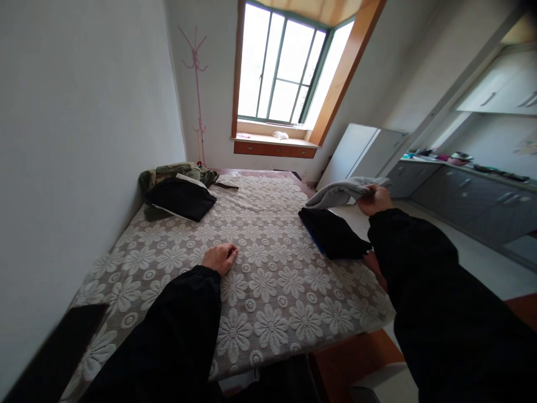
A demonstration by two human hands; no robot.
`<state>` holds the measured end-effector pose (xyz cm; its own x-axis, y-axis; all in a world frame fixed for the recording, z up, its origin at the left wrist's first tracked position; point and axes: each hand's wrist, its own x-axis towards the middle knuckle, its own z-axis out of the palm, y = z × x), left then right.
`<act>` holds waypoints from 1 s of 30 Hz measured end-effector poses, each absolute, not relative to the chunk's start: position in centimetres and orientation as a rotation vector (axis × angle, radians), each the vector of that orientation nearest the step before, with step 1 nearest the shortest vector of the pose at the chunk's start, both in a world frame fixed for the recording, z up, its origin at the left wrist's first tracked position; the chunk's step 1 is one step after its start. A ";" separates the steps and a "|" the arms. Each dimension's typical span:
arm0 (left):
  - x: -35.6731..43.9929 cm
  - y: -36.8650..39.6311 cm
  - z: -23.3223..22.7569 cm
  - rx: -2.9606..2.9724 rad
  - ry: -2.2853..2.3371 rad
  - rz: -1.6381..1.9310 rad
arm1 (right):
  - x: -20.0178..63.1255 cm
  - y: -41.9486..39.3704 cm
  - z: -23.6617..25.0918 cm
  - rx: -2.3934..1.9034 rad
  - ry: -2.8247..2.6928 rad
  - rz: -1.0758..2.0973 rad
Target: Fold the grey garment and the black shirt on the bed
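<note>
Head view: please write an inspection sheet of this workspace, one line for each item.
Surface: bed covered by a floral lace spread.
Job's things: grey garment held up over the bed's right edge; black folded garment lying below it.
Clutter: black folded item on olive clothes at the far left.
Grippers: left hand rests on the spread; right hand has its fingers closed on the grey garment.
Cables: nothing seen.
Surroundings: window, pink coat stand, grey cabinets.

A black bag [181,198] and green jacket [180,170] lie far beyond the left hand. A pink coat stand [197,84] stands past them. A window [289,67] is beyond both hands.
</note>
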<state>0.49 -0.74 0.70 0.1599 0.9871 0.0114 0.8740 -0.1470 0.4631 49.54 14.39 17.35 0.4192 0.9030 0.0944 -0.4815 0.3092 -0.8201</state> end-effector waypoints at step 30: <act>0.5 -0.9 1.0 2.088 1.777 0.449 | 50.0 13.9 16.6 -0.923 -0.513 1.059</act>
